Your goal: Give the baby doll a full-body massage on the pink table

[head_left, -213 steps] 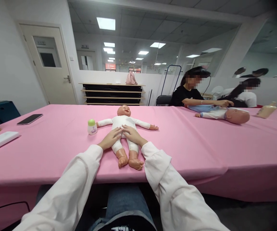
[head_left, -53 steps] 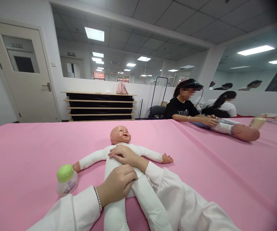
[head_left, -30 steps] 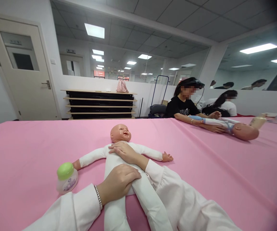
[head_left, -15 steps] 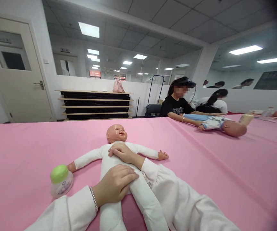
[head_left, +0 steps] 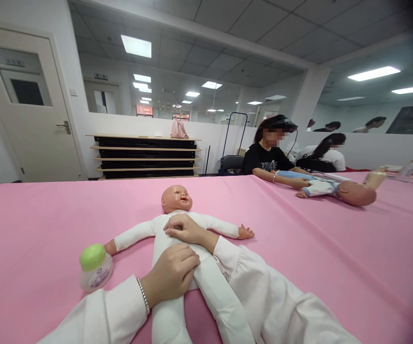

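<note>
Baby doll (head_left: 167,241) on back on pink-covered desk (head_left: 335,267), head pointing away from person. Left hand (head_left: 168,273) flat on lower torso, right hand (head_left: 185,228) flat on chest, both open, not gripping. Green-capped jar (head_left: 95,267) just beside doll's outstretched arm.

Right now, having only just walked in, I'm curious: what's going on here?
A person has both hands on a baby doll in a white bodysuit, lying face up on a pink tablecloth. The right hand rests on the doll's chest and the left hand on its lower belly. A green-lidded jar stands beside the doll's outstretched arm. Farther along the table, a person in a black T-shirt has a hand on a second doll.
</note>
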Demonstrator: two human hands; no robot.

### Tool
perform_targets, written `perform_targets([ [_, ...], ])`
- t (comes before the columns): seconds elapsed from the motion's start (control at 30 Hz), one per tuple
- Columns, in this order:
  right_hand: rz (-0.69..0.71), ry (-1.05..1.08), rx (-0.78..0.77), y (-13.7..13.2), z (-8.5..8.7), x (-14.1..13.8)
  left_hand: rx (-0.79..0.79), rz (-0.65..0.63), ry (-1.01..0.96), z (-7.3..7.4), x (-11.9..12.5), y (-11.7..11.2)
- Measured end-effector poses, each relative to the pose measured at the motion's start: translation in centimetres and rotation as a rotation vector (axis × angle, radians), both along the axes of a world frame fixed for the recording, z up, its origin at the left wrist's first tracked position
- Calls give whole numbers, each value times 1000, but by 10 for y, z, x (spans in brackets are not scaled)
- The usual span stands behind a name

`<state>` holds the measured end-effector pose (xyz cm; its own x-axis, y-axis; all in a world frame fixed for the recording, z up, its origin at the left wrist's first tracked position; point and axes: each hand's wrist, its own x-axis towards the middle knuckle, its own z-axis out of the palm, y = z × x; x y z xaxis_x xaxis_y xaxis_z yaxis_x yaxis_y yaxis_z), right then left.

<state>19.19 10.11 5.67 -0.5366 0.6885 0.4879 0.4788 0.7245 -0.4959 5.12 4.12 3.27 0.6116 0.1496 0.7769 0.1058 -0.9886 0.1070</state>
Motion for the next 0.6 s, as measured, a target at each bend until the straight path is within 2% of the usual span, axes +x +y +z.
perform_targets([
  [0.1, 129, -49, 25, 1, 1, 0, -67, -115, 69, 5, 0, 0],
  [0.17, 118, -97, 29, 5, 0, 0, -127, -101, 120, 6, 2, 0],
  [0.23, 30, -95, 44, 10, -4, -1, -194, -30, 129, 5, 4, 1],
  [0.37, -150, 73, 9, 17, -10, 2, -353, 161, 37, -2, 5, 10],
  [0.5, -154, 133, 0, 17, -14, 12, -515, 445, 12, -8, -1, 28],
  [0.6, -183, -18, 60, 15, -15, 20, -621, 505, 155, -8, -7, 39],
])
